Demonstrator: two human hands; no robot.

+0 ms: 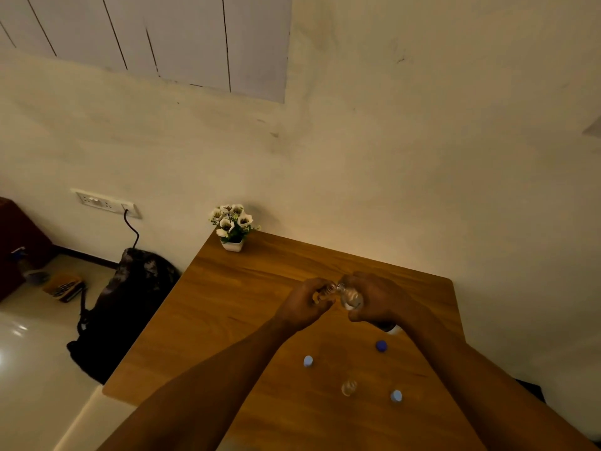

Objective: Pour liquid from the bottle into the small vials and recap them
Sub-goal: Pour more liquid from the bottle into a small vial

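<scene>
Head view: you're looking down at a wood-grain table (234, 307) with a rounded far corner, pushed against a plain cream wall.
Left hand (304, 304): your fingers are curled around a small clear glass vial (323, 292), tipped so its threaded mouth points toward your other hand. It's closed snug on it, held up off the table.
Right hand (377, 301): wrapped around a clear rounded bottle (351, 299), tilted with its neck meeting the vial's mouth. Too blurry to tell if anything's flowing, honestly.
Where they meet: the two openings look like they're touching or just about, above the far middle of the table.
Open vial (349, 387): a second little clear glass one stands upright with no cap, on the near part of the table between your forearms.
Caps: two pale blue round ones, the left cap (308, 361) near your left forearm and the right cap (396, 396) just beside the open vial. A darker blue cap (381, 346) sits further back, near your right wrist.
Something dark with a white bit (388, 327): pokes out under your right wrist, can't tell what it is.
Flower pot (232, 245): small white pot with white fake-looking blooms at the far left corner.
Floor stuff: a dark lumpy backpack (130, 304) slumps beside the table on glossy tile, with a black cable running up to a wall socket strip (105, 203).
</scene>
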